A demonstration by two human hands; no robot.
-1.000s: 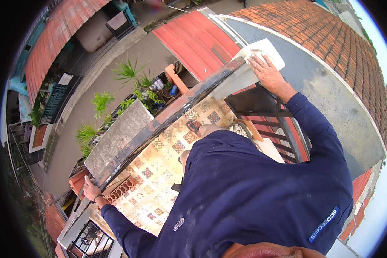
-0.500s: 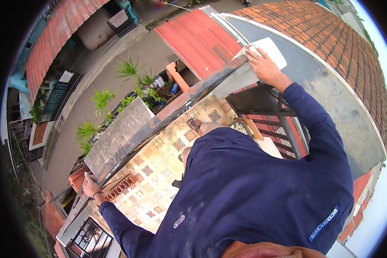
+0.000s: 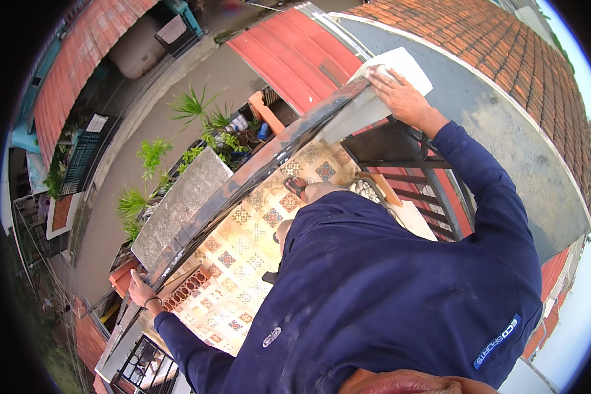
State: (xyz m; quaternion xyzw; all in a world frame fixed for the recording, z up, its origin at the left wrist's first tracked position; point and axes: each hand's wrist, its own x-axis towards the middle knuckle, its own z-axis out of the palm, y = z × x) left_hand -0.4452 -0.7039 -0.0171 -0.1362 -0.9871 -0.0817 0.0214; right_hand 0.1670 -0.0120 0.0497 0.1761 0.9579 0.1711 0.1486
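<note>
A long, worn metal beam point(image 3: 243, 174) with patchy dark and rusty paint runs diagonally in front of me. My left hand point(image 3: 141, 289), with a dark band at its wrist, grips the beam's lower left end; one finger points up and the others are partly hidden. At the upper right end, my right hand point(image 3: 400, 98) lies over the beam's corner with its fingers stretched out flat. Beside and beneath those fingers is a white slab-like piece point(image 3: 410, 65) with rounded corners. Both arms are spread wide.
Patterned floor tiles point(image 3: 243, 262) lie far below, around my sandalled foot point(image 3: 295, 187). A dark metal railing point(image 3: 420, 190) stands under my right arm. Beyond the beam are a grey concrete slab point(image 3: 180, 203), spiky plants point(image 3: 194, 108), a red metal roof point(image 3: 295, 56) and a street.
The view has shifted slightly. Both hands stay at their ends of the beam, with little visible movement.
</note>
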